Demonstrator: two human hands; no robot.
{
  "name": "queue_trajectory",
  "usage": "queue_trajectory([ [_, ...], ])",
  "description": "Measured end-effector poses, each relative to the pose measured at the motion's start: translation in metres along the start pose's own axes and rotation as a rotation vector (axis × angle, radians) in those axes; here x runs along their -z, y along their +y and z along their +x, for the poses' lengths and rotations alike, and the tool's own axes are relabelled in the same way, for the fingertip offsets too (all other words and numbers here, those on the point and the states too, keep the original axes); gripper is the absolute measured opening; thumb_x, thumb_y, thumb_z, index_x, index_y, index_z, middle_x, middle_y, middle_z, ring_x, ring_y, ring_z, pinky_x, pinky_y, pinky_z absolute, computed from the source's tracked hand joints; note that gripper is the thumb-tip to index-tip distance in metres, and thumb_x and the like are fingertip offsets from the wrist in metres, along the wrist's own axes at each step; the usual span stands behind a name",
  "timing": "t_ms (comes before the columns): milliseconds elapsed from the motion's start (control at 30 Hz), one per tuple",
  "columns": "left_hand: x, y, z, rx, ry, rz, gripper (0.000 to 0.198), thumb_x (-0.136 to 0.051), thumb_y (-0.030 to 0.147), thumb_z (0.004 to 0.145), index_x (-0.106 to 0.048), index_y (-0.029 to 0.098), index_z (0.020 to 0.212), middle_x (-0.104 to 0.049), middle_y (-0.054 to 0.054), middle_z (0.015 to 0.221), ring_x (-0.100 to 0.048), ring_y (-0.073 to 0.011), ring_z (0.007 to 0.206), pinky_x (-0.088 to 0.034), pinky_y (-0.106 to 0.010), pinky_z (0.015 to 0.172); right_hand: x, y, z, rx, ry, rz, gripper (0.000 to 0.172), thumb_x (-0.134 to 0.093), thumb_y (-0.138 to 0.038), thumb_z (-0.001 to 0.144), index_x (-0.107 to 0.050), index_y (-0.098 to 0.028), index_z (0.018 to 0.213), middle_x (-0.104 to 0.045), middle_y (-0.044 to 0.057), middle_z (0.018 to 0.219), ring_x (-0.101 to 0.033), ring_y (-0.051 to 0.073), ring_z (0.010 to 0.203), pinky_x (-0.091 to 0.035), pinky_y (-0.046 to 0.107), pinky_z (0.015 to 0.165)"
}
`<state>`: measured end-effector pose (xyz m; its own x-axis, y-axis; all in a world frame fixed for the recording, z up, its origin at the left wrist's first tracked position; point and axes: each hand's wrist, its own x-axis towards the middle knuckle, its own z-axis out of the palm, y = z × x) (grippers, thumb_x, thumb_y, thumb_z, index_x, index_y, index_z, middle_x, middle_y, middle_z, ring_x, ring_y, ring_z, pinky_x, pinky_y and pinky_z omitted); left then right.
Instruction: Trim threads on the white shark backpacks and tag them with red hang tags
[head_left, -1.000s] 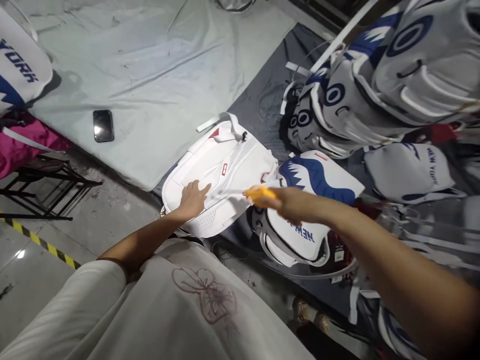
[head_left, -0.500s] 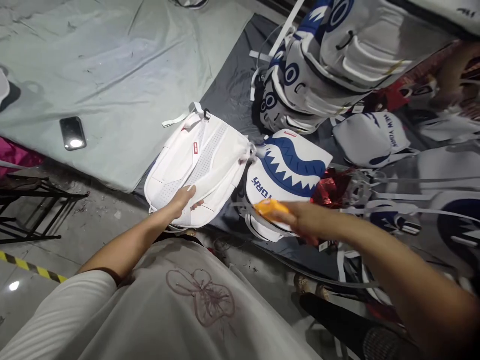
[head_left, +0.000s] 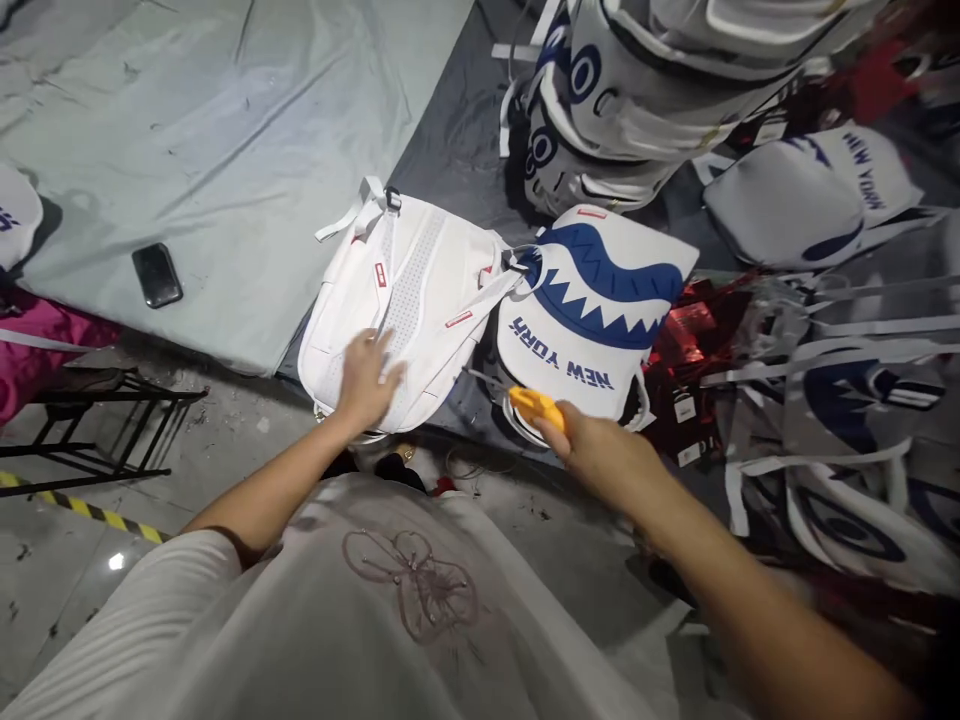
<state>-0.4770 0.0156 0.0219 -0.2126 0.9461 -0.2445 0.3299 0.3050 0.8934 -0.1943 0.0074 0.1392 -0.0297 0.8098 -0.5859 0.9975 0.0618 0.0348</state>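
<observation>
A white backpack (head_left: 431, 265) lies with its padded back and shoulder straps facing up. Over its lower part rests my left hand (head_left: 369, 380), fingers spread and holding nothing. My right hand (head_left: 592, 440) is closed around orange-handled scissors (head_left: 538, 408). Their thin grey blades point left towards the backpack's lower right edge, seemingly apart from it. Beside that bag, just beyond my right hand, is a white and blue bag (head_left: 577, 350) with a toothed pattern and "NEW YORK" lettering.
Stacked white and blue bags (head_left: 600, 120) stand at the back right. More bags and straps (head_left: 832, 400) spread along the right, near red foil packaging (head_left: 694, 325). A phone (head_left: 157, 275) lies on the pale sheet (head_left: 225, 200). A black metal frame (head_left: 112, 430) stands at lower left.
My left hand has let go of the shoulder strap and its fingers have spread. The strap now lies flatter, towards the right. The scissors stay in my right hand, and the view has shifted.
</observation>
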Motion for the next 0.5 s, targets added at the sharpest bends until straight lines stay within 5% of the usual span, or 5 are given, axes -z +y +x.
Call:
queue_trajectory([
  [100, 0.055, -0.018, 0.01, 0.38, 0.23, -0.453, 0.016, -0.059, 0.022, 0.092, -0.063, 0.02, 0.107, -0.06, -0.007, 0.114, -0.056, -0.0185, 0.116, -0.049, -0.026, 0.099, -0.044, -0.024, -0.028, -0.032, -0.131, 0.04, 0.042, -0.032, -0.048, 0.102, -0.057, -0.022, 0.124, -0.074, 0.01, 0.096, -0.071, 0.028, 0.087, -0.042, 0.03, 0.062],
  [200, 0.086, -0.032, 0.028, 0.611, 0.1, -0.59, 0.017, -0.047, 0.022, 0.098, -0.059, 0.014, 0.09, -0.062, -0.009, 0.087, -0.064, -0.0163, 0.082, -0.055, -0.023, 0.067, -0.084, -0.06, -0.039, -0.05, -0.102, 0.064, 0.04, -0.031, -0.047, 0.103, -0.057, -0.021, 0.118, -0.075, 0.009, 0.09, -0.072, 0.026, 0.082, -0.039, 0.029, 0.058],
  [367, 0.08, -0.042, 0.05, 0.71, -0.159, -0.81, 0.028, -0.053, 0.04, 0.097, -0.06, 0.015, 0.086, -0.063, -0.004, 0.074, -0.059, -0.0088, 0.056, -0.04, -0.013, 0.039, -0.134, -0.113, -0.026, -0.134, 0.039, 0.041, 0.038, -0.029, -0.042, 0.104, -0.055, -0.016, 0.112, -0.072, 0.013, 0.081, -0.071, 0.025, 0.073, -0.032, 0.028, 0.054],
  [500, 0.079, -0.05, 0.056, 0.707, -0.333, -0.923, 0.043, -0.046, 0.056, 0.097, -0.065, 0.017, 0.095, -0.068, -0.004, 0.075, -0.058, -0.0078, 0.051, -0.023, -0.011, 0.03, -0.157, -0.132, -0.005, -0.168, 0.115, 0.093, 0.038, -0.029, -0.042, 0.105, -0.051, -0.013, 0.117, -0.072, 0.013, 0.085, -0.071, 0.023, 0.075, -0.028, 0.028, 0.054],
])
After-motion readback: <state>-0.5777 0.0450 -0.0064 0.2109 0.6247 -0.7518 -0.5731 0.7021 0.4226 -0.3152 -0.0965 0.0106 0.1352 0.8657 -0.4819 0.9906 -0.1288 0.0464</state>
